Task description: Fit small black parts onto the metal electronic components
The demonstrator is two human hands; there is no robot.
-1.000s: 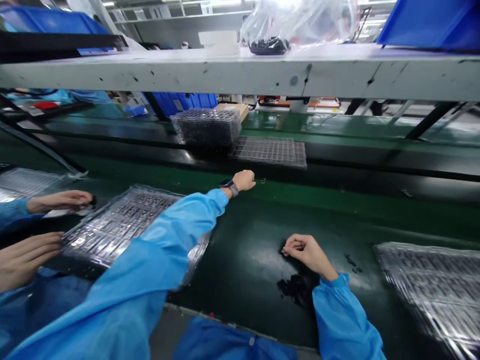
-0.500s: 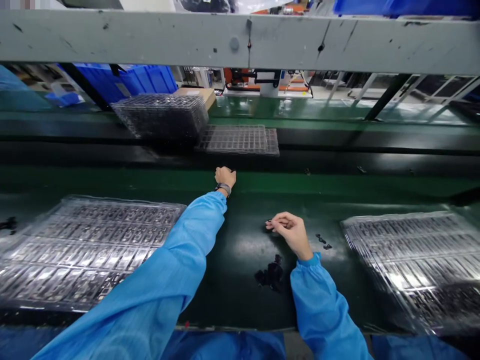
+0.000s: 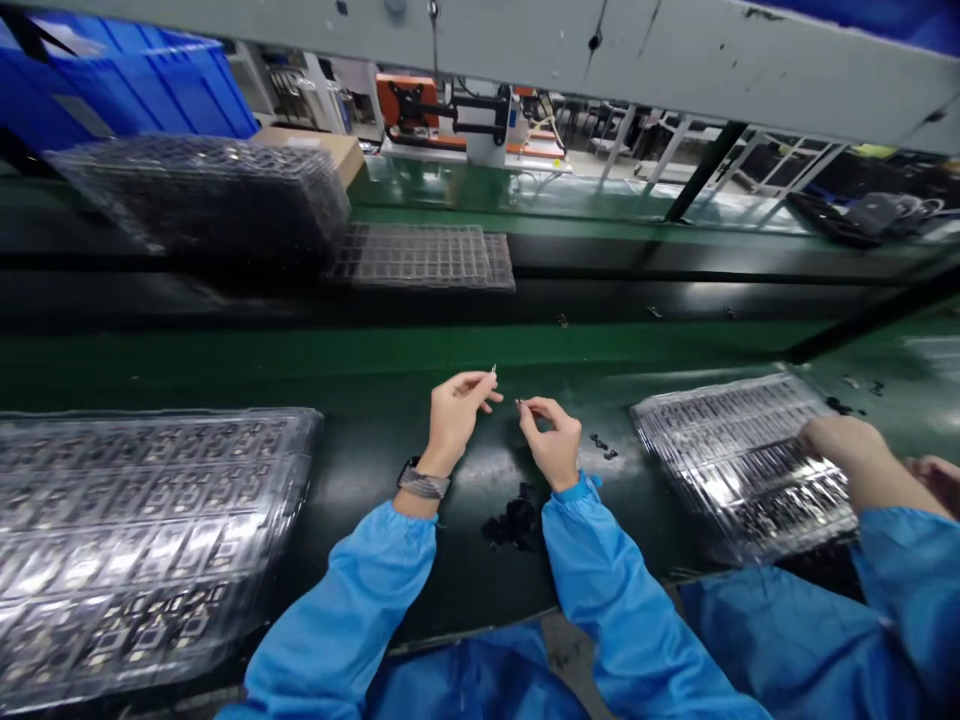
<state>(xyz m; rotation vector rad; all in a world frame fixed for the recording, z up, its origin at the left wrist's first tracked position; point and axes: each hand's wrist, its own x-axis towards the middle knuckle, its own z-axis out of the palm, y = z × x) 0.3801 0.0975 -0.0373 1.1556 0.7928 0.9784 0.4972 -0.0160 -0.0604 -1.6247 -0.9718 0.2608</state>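
Just beyond the loose heap of small black parts (image 3: 513, 520) on the dark green tabletop (image 3: 360, 480), the left hand (image 3: 456, 405) pinches a tiny pale part (image 3: 493, 372) at its fingertips. The right hand (image 3: 556, 445), close beside it, pinches a tiny dark part (image 3: 519, 403). Right of the heap, a co-worker's hand (image 3: 844, 445) rests on a clear plastic blister tray (image 3: 720, 450).
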